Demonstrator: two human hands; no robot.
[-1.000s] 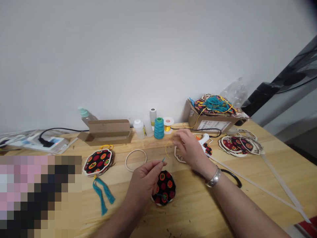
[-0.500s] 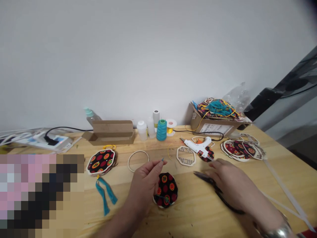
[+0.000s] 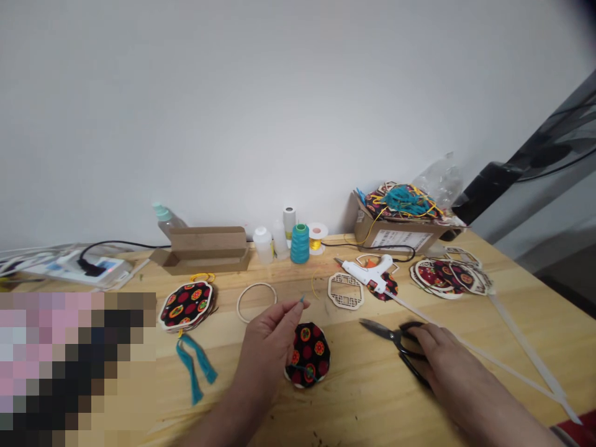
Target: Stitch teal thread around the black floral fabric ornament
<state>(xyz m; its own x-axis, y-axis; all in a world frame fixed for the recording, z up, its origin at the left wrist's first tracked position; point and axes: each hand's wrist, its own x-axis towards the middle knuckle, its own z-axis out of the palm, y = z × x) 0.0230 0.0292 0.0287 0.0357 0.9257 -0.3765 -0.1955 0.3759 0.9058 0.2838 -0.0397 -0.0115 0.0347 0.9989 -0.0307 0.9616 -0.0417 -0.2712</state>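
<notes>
My left hand pinches a short teal thread end between thumb and forefinger. Just beneath it on the table lies a round black fabric piece with red and orange flowers, a teal strand across its lower part. The hand covers its left edge. Over to the right, black-handled scissors point left, and my right hand has its fingers curled at their handle loops. Part of the grip is hidden under the palm. Left of my left hand is a thin wooden ring.
A white glue gun lies beside a wooden lattice frame. Behind stand a teal thread cone, a yellow spool and white bottles. A filled cardboard box is back right; a tasselled ornament lies left.
My right hand has drawn back toward me, from above the scissors to their handles, uncovering the blades. My left hand keeps its pinch on the thread. The view has shifted slightly.
</notes>
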